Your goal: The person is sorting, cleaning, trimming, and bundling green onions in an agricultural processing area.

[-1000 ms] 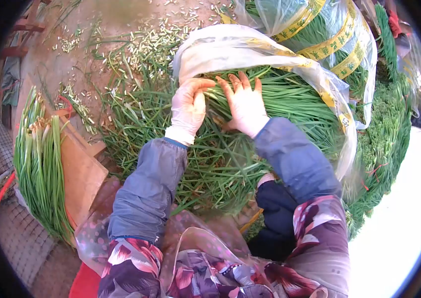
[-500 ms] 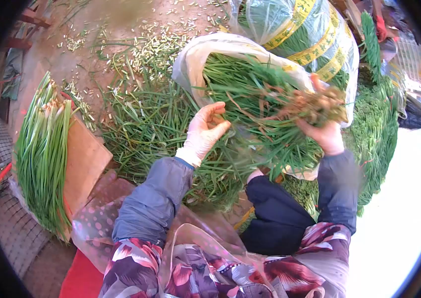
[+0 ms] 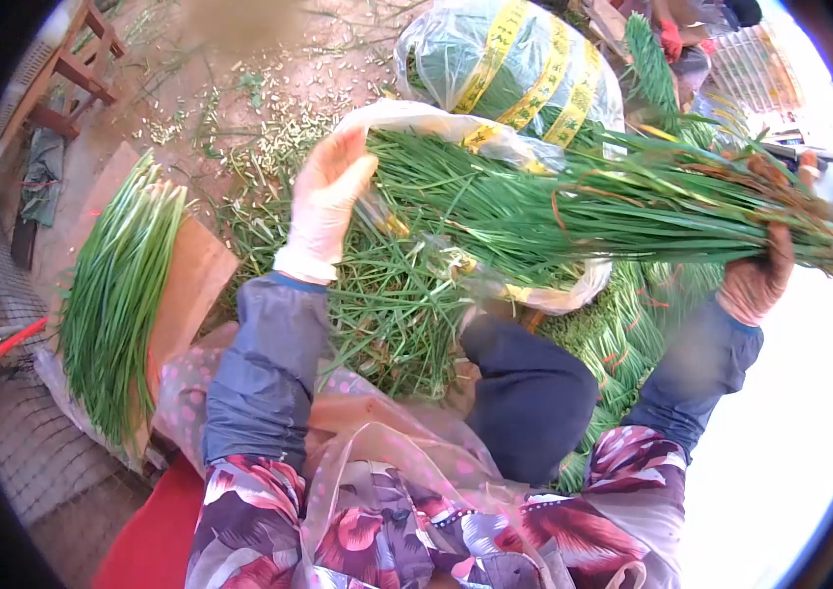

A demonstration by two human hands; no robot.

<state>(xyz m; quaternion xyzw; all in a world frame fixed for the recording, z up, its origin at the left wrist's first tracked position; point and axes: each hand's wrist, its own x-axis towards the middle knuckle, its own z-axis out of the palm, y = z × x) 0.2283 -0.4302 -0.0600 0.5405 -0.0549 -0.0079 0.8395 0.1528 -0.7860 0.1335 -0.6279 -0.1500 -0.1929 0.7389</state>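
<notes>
My right hand [image 3: 762, 277] grips a long bunch of garlic chives [image 3: 652, 201] near its brownish root end. The bunch lies almost level, roots to the right, its leaf tips over an open plastic bag [image 3: 406, 113] full of more chives. At the bag's left rim is my left hand [image 3: 323, 201], in a pale thin glove. Its fingers are curled and its thumb stands apart, with nothing visible in them. Loose green leaves [image 3: 387, 329] lie heaped below the bag.
To the left, trimmed chives [image 3: 127, 294] lie on a board [image 3: 192, 265]. A filled, yellow-taped bag [image 3: 524, 74] stands at the back. Tied green bundles [image 3: 632, 344] are stacked at the right. Cut stem bits litter the ground, and another person's red-gloved hand [image 3: 671, 41] shows top right.
My right hand has swung right with the chives, stretching the bunch out lengthwise. My left hand has moved up and left to the bag's rim. The view has shifted slightly.
</notes>
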